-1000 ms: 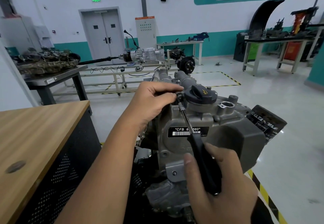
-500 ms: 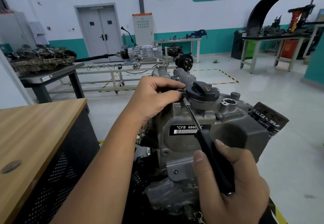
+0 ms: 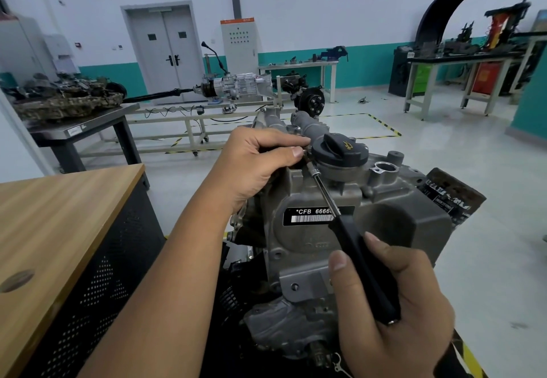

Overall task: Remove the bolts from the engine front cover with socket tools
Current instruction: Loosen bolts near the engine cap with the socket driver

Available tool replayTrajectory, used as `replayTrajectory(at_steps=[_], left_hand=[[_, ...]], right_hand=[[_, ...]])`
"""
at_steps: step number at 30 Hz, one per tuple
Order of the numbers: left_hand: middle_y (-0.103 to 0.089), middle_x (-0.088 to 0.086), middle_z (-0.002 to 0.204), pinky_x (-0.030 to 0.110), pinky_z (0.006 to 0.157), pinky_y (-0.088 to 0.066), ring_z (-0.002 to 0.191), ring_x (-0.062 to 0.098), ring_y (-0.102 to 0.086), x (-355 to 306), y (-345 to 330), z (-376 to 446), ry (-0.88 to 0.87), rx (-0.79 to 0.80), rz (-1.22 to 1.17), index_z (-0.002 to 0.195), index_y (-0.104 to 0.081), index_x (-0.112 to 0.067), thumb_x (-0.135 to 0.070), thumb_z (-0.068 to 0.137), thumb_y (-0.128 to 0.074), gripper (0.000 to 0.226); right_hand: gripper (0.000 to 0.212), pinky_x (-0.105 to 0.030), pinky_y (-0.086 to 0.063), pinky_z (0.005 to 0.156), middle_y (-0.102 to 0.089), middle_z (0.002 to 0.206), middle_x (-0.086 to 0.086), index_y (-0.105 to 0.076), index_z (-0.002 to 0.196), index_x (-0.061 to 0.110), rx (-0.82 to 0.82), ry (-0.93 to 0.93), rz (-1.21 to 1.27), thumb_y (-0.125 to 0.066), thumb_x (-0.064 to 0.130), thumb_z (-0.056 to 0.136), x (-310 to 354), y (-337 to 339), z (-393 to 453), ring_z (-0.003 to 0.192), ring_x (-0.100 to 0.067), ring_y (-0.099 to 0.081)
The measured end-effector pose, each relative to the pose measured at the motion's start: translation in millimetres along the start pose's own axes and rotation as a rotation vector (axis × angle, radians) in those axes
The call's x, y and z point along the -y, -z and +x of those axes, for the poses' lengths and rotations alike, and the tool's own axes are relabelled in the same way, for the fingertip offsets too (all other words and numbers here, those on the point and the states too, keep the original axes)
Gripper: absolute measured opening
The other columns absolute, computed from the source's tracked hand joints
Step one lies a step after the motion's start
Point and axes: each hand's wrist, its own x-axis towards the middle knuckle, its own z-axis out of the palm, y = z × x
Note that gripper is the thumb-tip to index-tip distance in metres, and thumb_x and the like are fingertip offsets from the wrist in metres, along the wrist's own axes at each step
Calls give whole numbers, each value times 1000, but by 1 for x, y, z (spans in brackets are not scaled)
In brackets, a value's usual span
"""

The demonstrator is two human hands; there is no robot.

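Observation:
A grey engine with its front cover (image 3: 384, 229) stands before me, a black oil filler cap (image 3: 340, 148) on top and a barcode label reading "CFB 6666" on the face. My right hand (image 3: 387, 306) grips the black handle of a socket driver (image 3: 364, 268), whose steel shaft slants up and left to a spot beside the cap. My left hand (image 3: 254, 164) has its fingers curled over the engine's top, thumb and fingertips pinching at the tool's tip. The socket and the bolt are hidden under those fingers.
A wooden-topped bench (image 3: 53, 224) with a perforated black side stands close on my left. Behind the engine are a gearbox on a white frame (image 3: 236, 87), a metal table with parts (image 3: 77, 123) and workbenches (image 3: 461, 61) along the far wall.
The view has shifted slightly and both hands sit a little further right in the frame. Their grips on the driver's handle and its tip look the same.

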Motion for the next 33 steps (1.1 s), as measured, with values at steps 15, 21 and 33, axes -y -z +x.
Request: replayTrajectory(at_steps=[15, 21, 33], left_hand=[[-79, 5, 95, 19, 83, -54, 98, 17, -74, 2, -2, -3, 39, -20, -81, 95, -82, -19, -4, 84, -75, 20], [-79, 4, 96, 18, 83, -53, 99, 15, -73, 5, -2, -3, 38, -26, -85, 96, -82, -20, -7, 83, -75, 19], [-79, 3, 89, 21, 80, -54, 90, 15, -74, 8, -9, -3, 11, -106, -97, 89, -83, -21, -9, 77, -78, 18]], right_hand=[[24, -2, -43, 58, -68, 83, 16, -64, 101, 16, -17, 18, -9, -72, 30, 83, -6, -2, 1, 65, 7, -65], [18, -5, -47, 58, -72, 85, 23, -67, 98, 30, -145, -145, 128, -73, 35, 82, -1, -9, -5, 64, 3, -67], [17, -16, -54, 58, -73, 85, 16, -70, 96, 33, -241, -256, 119, -74, 41, 83, 12, -21, -10, 65, -5, -70]])
